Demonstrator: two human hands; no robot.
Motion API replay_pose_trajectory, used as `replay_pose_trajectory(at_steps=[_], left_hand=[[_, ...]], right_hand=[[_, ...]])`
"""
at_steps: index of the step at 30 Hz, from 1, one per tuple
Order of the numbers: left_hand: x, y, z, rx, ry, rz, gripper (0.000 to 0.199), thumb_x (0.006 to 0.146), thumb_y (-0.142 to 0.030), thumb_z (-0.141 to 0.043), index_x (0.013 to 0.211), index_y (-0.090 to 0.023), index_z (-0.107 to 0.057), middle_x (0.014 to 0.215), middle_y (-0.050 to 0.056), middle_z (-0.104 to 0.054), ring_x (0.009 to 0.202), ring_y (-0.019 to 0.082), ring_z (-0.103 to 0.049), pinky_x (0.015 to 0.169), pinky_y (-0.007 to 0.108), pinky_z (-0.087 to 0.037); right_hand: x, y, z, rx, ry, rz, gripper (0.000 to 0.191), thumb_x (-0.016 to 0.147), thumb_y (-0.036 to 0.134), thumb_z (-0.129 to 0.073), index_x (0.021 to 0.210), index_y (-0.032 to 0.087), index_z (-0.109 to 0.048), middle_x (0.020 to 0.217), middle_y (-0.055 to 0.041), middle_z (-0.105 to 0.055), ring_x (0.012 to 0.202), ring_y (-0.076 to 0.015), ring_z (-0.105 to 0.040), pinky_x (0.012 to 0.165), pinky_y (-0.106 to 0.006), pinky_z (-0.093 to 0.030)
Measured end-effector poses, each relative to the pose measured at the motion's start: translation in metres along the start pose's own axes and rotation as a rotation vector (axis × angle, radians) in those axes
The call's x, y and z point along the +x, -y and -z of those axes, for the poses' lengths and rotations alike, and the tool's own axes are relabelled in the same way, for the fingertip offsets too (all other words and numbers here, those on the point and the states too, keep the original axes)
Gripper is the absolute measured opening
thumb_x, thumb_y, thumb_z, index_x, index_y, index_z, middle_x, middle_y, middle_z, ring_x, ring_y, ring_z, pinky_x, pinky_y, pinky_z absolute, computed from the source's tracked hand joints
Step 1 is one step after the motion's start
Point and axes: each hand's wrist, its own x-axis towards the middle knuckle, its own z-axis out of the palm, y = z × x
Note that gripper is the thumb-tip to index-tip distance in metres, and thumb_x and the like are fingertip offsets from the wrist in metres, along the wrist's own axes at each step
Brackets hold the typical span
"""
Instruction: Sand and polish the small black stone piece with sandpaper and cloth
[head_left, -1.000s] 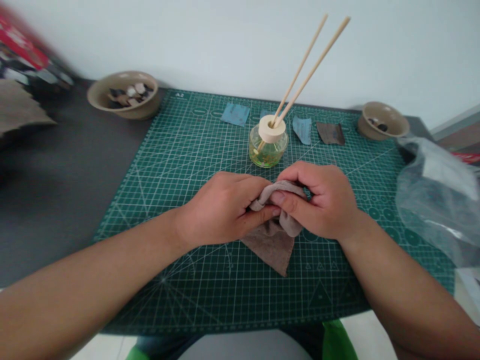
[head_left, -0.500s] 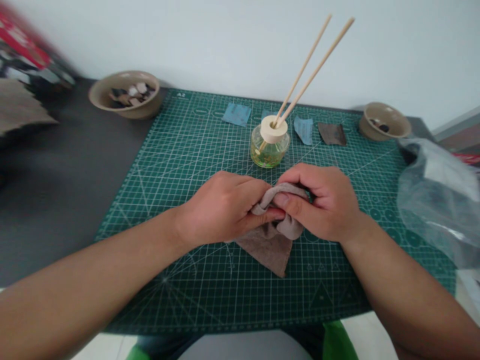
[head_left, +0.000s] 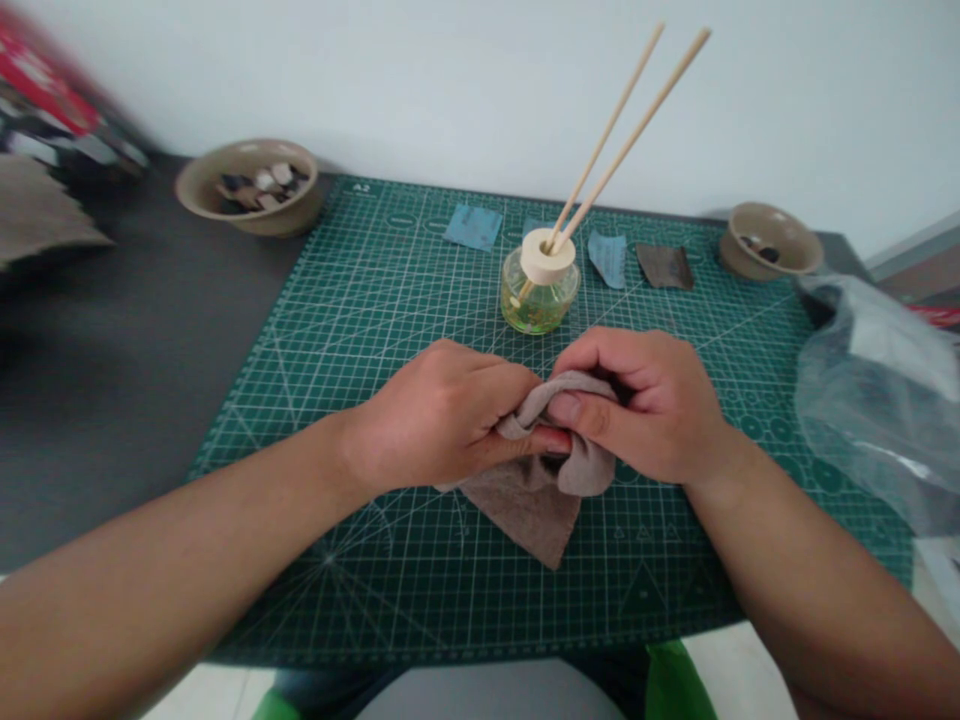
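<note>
A greyish-brown cloth [head_left: 529, 505] is bunched between my two hands, over the green cutting mat [head_left: 360, 330]. My left hand [head_left: 442, 420] is closed on its left side, the thumb pressed into the folds. From the right, my right hand [head_left: 649, 405] pinches the rolled upper part with thumb and fingers. One corner of the fabric hangs down below the hands, toward the mat's front. Whether anything lies inside the folds is hidden. Just beyond the hands stands a glass bottle [head_left: 538, 300] with a wooden cap and two sticks.
A bowl of small pieces [head_left: 199, 190] stands at the back left, a smaller bowl [head_left: 802, 245] at the back right. Blue patches [head_left: 474, 228] and a brown patch [head_left: 665, 267] lie near the wall. Clear plastic [head_left: 862, 400] covers the mat's right edge.
The cloth's hanging corner has shifted slightly down and left, and the fold by my right thumb bulges lower. Both hands keep their grip, nearly in place.
</note>
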Motion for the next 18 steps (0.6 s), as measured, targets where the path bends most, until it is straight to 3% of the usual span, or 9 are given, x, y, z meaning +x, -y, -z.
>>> replay_pose_trajectory(at_steps=[18], left_hand=[[-0.0001, 0.0035, 0.0035, -0.039, 0.083, 0.053, 0.046, 0.099, -0.052, -0.056, 0.066, -0.02, -0.056, 0.053, -0.004, -0.051, 0.049, 0.011, -0.049, 0.051, 0.028, -0.031]], right_hand=[[0.0002, -0.0002, -0.0019, 0.052, 0.039, -0.047, 0.018, 0.086, 0.032, -0.074, 0.082, 0.015, -0.07, 0.063, 0.0034, -0.064, 0.052, -0.0067, -0.053, 0.048, -0.019, -0.036]])
